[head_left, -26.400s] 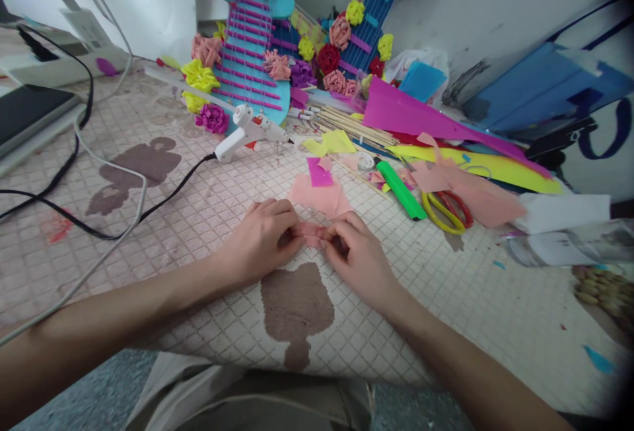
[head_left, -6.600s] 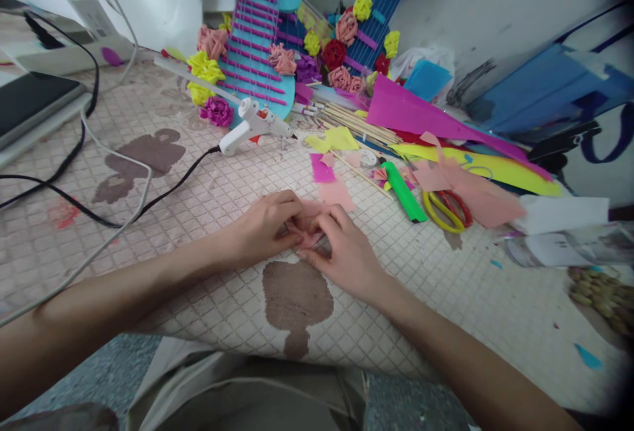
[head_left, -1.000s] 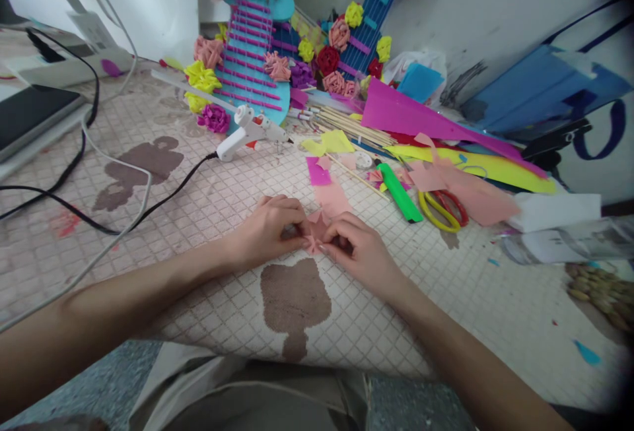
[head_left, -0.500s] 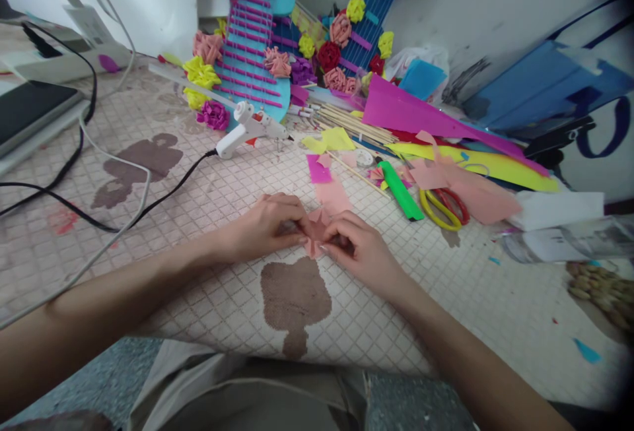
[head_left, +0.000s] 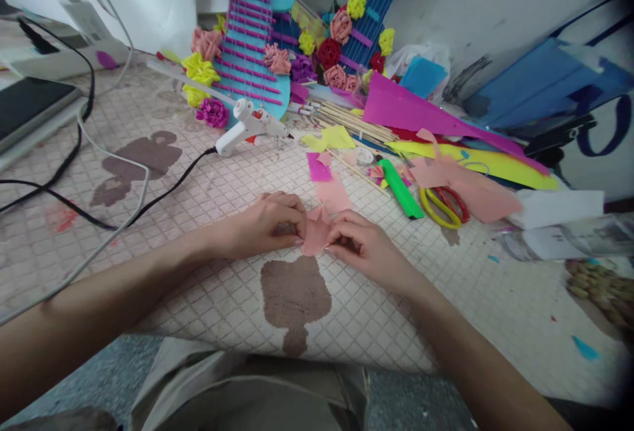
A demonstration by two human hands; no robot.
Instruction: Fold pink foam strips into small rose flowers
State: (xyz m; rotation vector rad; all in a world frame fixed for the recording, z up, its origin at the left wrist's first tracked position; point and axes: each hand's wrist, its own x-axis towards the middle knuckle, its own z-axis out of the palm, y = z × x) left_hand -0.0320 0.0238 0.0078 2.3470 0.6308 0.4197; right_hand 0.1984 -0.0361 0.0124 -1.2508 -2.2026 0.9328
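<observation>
Between my two hands is a small piece of pink paper (head_left: 316,233), pinched at both sides. My left hand (head_left: 280,223) grips its left edge between thumb and fingertips. On the opposite edge, my right hand (head_left: 359,243) pinches in the same manner. The paper lies fairly flat, with a pointed, creased upper part. Just beyond it rests a larger pink sheet (head_left: 334,193), overlapped by a magenta square (head_left: 319,166). My fingers cover the side edges of the held piece.
Left of centre sits a white glue gun (head_left: 252,127) with its black cord trailing left. A green cutter (head_left: 401,190) and yellow-and-red scissors (head_left: 440,208) lie at right. Behind are wooden sticks (head_left: 351,121), a magenta sheet (head_left: 426,111) and a blue flower-decorated craft piece (head_left: 250,61).
The pink paper has gone from folded and bunched between my fingertips to spread flatter, with more of its near part showing. My hands have moved slightly apart.
</observation>
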